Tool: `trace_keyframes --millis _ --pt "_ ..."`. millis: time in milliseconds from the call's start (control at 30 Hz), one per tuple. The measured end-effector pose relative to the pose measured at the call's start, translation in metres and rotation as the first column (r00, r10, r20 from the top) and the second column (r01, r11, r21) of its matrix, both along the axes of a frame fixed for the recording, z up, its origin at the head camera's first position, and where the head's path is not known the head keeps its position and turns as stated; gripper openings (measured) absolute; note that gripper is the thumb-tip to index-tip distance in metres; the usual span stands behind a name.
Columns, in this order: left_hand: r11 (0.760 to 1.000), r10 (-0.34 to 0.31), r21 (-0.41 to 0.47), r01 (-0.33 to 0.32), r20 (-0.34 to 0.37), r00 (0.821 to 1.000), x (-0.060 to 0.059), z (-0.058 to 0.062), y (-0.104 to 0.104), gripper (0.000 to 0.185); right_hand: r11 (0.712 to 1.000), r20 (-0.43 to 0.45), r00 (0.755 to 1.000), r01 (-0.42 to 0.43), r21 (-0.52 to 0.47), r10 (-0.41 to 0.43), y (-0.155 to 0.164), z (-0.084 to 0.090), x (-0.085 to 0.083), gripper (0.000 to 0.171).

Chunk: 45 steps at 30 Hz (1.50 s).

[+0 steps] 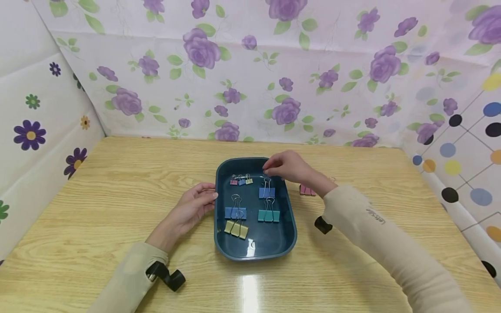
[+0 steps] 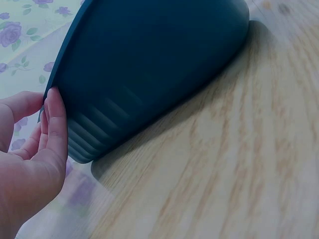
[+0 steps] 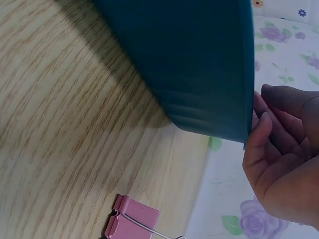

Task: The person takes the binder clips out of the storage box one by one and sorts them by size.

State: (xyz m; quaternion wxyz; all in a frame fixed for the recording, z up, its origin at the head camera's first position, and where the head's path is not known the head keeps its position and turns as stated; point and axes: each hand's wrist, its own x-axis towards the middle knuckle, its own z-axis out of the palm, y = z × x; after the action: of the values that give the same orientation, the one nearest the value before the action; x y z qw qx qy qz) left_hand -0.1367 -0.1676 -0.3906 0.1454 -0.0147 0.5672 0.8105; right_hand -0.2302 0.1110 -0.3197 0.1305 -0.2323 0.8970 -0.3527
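Note:
A dark teal tray [image 1: 254,250] lies on the table with several binder clips in it. My left hand [image 1: 192,206] pinches its left rim, thumb and fingers on either side of the edge [image 2: 37,144]. Over the far right corner is my right hand [image 1: 291,167], fingers bent, with the fingertips just above the wire handles of a blue binder clip [image 1: 267,193]. Whether they hold anything is hidden. Nearer me lie a green binder clip [image 1: 268,216], another blue binder clip [image 1: 235,213] and a yellow binder clip [image 1: 239,231]. Small pink [image 1: 233,182], blue and yellow clips form a row at the far left.
A pink binder clip [image 1: 307,190] lies on the wooden table [image 1: 156,165] right of the tray, partly behind my right forearm; it also shows in the right wrist view [image 3: 134,219]. Flowered cloth [image 1: 242,87] hangs behind the table. Black mounts [image 1: 168,276] stick out from both wrists.

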Motion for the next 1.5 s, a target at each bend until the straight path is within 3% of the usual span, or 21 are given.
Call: trace_keyframes --millis 400,667,833,1100,1367,1500 --pt "1.0 0.005 0.012 -0.005 0.0 1.0 0.002 -0.001 0.0 0.023 0.998 -0.037 0.999 -0.004 0.069 0.007 -0.006 -0.003 -0.004 0.013" --pt "1.0 0.0 0.008 0.0 -0.01 1.0 0.001 0.0 0.0 0.023 0.999 0.038 0.999 -0.002 0.042 0.0 -0.008 0.004 -0.006 0.02" --pt "1.0 0.007 0.003 -0.007 -0.021 1.0 0.001 0.0 -0.003 0.022 0.995 0.034 0.999 -0.004 0.1 0.001 -0.014 0.011 -0.005 0.02" --pt "1.0 0.008 0.004 -0.008 -0.009 1.0 0.001 -0.001 -0.001 0.022 0.993 0.067 0.998 -0.021 0.12 0.013 -0.02 0.007 0.001 0.022" --pt "1.0 0.009 0.016 -0.008 -0.005 1.0 0.001 -0.002 0.0 0.021 0.971 0.025 0.994 -0.106 0.216 0.103 -0.017 0.006 0.0 0.004" --pt "1.0 0.012 0.016 -0.012 0.003 1.0 0.001 -0.002 0.0 0.022 0.95 0.008 0.984 -0.175 0.257 0.179 -0.015 0.007 -0.002 0.007"
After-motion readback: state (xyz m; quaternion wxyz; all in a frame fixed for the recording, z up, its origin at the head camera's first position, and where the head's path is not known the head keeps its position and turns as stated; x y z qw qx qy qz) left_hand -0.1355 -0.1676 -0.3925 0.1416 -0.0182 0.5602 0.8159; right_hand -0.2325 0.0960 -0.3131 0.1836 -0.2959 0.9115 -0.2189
